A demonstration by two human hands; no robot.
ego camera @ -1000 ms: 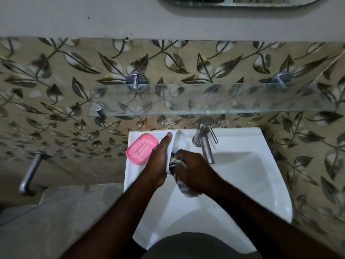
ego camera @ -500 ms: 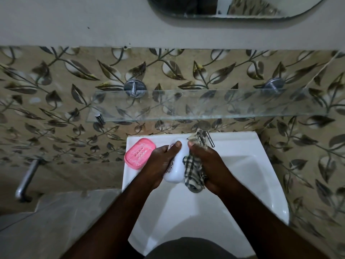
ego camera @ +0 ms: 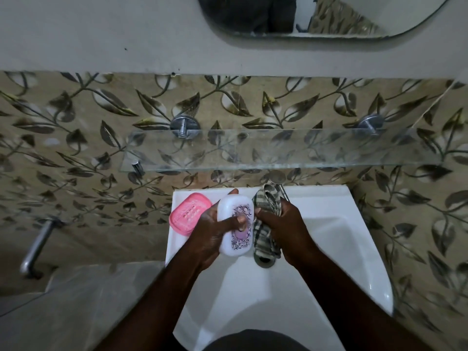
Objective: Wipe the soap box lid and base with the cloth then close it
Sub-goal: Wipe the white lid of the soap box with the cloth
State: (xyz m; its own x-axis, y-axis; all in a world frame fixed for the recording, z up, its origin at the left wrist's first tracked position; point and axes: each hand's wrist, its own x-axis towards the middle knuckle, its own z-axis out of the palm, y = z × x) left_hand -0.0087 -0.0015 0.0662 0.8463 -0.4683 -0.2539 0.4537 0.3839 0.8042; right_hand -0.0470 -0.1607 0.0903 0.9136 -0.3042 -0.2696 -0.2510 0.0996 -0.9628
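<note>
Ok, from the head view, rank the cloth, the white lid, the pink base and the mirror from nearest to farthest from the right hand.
1. cloth: in the grip of the right hand.
2. white lid: just left, held by the left hand.
3. pink base: further left, on the sink.
4. mirror: high on the wall.

Before me a white sink (ego camera: 354,224) sits under a glass shelf (ego camera: 304,153) on leaf-patterned tiles (ego camera: 76,148); a mirror (ego camera: 329,13) hangs above, a metal bar (ego camera: 35,247) to my left.
</note>
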